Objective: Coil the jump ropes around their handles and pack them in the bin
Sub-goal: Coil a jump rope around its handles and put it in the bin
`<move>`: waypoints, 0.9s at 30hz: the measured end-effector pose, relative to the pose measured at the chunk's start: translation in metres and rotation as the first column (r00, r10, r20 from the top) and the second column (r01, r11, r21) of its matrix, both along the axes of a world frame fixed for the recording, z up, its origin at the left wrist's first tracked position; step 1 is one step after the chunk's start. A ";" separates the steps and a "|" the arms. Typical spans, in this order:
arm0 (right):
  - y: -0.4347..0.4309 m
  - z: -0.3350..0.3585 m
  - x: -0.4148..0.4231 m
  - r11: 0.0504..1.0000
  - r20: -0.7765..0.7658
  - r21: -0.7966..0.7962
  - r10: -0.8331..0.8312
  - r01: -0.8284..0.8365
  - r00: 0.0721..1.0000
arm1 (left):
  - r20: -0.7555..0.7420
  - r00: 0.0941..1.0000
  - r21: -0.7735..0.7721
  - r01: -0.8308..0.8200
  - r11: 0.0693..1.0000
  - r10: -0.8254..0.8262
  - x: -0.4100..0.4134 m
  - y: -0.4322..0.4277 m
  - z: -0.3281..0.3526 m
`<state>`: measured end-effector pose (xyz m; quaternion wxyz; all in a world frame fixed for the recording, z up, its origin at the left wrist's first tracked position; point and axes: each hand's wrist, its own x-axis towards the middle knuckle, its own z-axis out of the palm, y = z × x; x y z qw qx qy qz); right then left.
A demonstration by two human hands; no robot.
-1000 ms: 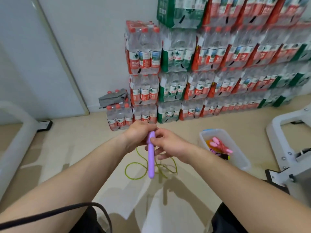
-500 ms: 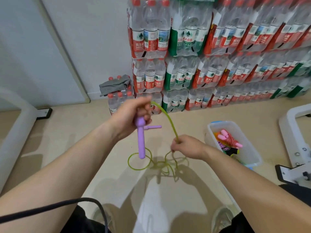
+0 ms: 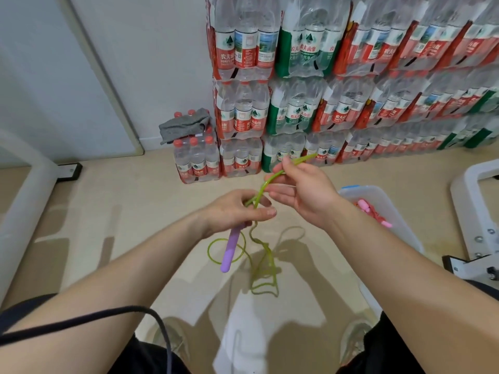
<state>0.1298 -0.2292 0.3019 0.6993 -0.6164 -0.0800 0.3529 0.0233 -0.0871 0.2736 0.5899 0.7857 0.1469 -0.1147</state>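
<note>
The left hand (image 3: 232, 211) grips the top of the slim purple plastic handle (image 3: 229, 249), its fingers curled round it. The right hand (image 3: 302, 190) pinches the thin green rope (image 3: 263, 184) above. Beside sits the clear plastic bin (image 3: 378, 201).

Open floor (image 3: 121, 211) extends front-left up to a white tube (image 3: 24, 171). Stacked bottle packs (image 3: 351, 103) close off the far side. The bin (image 3: 397, 211) and a white frame (image 3: 464, 211) occupy the right.
</note>
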 end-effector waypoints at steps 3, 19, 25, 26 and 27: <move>0.002 0.005 0.003 0.994 0.004 -0.052 -0.100 0.100 0.995 | 0.001 0.998 0.223 -0.060 0.973 0.061 0.002 0.007 -0.010; -0.008 -0.125 -0.037 0.905 -0.035 -0.410 0.109 -0.114 0.993 | 0.026 0.936 -0.191 -0.339 0.921 0.350 0.005 0.040 0.011; 0.008 -0.163 -0.063 0.778 0.106 -0.505 0.486 -0.374 0.868 | -0.044 0.930 -0.404 -0.351 0.845 0.366 0.011 0.048 0.025; 0.011 -0.166 -0.059 0.773 0.146 -0.524 0.496 -0.358 0.856 | -0.040 0.914 -0.415 -0.383 0.825 0.404 0.012 0.052 0.026; 0.012 -0.167 -0.056 0.767 0.157 -0.535 0.501 -0.353 0.851 | -0.033 0.890 -0.414 -0.427 0.804 0.456 0.012 0.056 0.027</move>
